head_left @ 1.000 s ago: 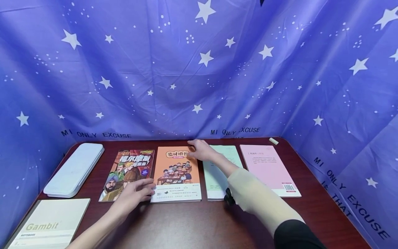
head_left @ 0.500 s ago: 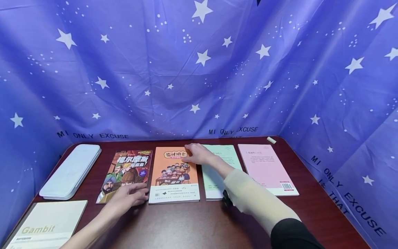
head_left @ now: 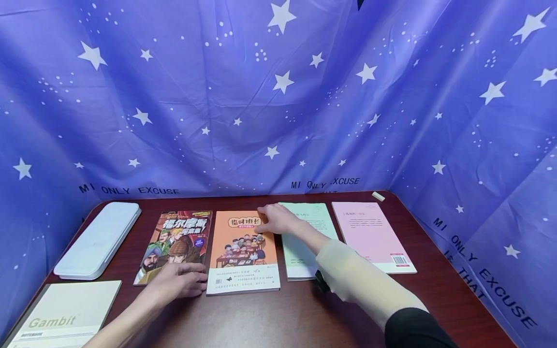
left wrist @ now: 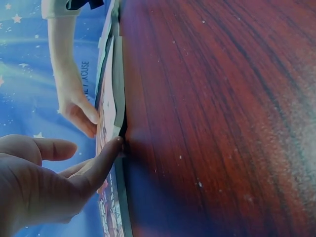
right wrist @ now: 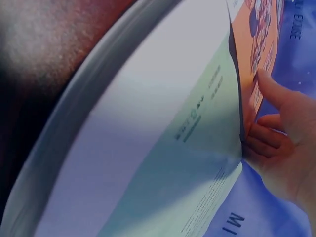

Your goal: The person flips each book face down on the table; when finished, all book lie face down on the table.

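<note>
Right hand (head_left: 278, 220) laid on the far right corner of the orange book (head_left: 244, 251), thumb on the cover, other fingers curled round its edge beside the green booklet (head_left: 304, 241); seemingly a pinch on that corner, though the wrist view is too close and blurred for certainty. Left hand (head_left: 176, 282) flat and relaxed at the near left corner of the same orange book, straight fingertips (left wrist: 112, 148) touching its edge where it meets the table (head_left: 304, 314), palm resting partly on the detective comic (head_left: 176, 241). One orange book, lying flat in the middle of the row, near edge a little closer to the person than its neighbours.

Outward from there: four books or booklets side by side in one row, namely the detective comic, the orange book, the green booklet and one pink booklet (head_left: 374, 237). One pale blue case (head_left: 99, 239) at far left. One cream notebook (head_left: 65, 314) marked Gambit at the near left corner. One small white eraser (head_left: 378, 196) at the far right corner. One star-printed blue cloth (head_left: 278, 96) behind and on both sides.
</note>
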Motion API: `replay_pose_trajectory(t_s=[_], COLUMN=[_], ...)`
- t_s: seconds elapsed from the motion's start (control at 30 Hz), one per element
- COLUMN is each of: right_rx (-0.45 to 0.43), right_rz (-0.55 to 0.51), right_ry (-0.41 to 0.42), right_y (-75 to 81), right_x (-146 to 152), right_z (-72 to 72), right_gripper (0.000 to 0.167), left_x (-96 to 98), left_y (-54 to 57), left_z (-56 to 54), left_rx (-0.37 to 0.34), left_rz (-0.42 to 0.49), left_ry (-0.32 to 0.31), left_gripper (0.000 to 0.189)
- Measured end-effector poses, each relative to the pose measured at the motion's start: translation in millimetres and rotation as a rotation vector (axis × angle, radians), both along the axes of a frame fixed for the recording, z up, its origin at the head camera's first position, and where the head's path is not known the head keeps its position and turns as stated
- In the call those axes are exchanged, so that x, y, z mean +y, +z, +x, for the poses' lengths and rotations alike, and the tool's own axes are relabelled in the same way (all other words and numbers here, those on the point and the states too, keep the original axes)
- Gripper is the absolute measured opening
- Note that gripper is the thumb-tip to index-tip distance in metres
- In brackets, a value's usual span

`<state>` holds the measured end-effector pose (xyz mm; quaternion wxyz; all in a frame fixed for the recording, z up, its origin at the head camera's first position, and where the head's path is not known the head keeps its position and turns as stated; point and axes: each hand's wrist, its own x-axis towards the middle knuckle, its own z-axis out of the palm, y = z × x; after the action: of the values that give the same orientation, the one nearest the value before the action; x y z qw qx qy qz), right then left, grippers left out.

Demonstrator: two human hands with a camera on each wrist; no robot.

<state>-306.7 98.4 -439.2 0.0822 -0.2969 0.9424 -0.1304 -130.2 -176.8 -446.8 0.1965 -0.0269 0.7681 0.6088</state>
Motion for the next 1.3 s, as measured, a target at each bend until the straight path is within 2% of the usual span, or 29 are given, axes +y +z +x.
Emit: replay_pose_trajectory(t_s=[0.23,0.33,0.73,0.93,1.13,1.3], right_rx=[0.034,0.047,0.095,0.062,0.059,0.02], right_rz=[0.069,0.094,0.154,0.161,0.159,0.117], right_ry=[-0.001,-0.012,-0.026,-0.038,0.003,-0.007], right_y=[0.9,1.7,1.8,3.5,5.6,7.5], right_x=[-3,-4,-7,-7,-11,-12], right_z=[6.8,9.8,16.1,16.9,11.0,5.2], right_gripper=[0.043,0.042,0.048,0.071,0.039,0.044], left_x=[-9.4,-11.7,-11.7,-10.9,-8.5,-9.7], left_y=[-5.7,-6.8,-9.7,-12.2,-14.4,-14.2], left_z=[0.8,1.6,2.0,1.1,0.7,1.2], left_rx=[-0.081,-0.092,-0.121,-0.139,-0.158,-0.146], left_rz=[0.045,0.069,0.095,0.126,0.118,0.128], left_ry=[-0.045,-0.061,-0.036,-0.024,-0.003,-0.023], left_gripper=[0.046,0.045,0.043,0.042,0.041,0.041])
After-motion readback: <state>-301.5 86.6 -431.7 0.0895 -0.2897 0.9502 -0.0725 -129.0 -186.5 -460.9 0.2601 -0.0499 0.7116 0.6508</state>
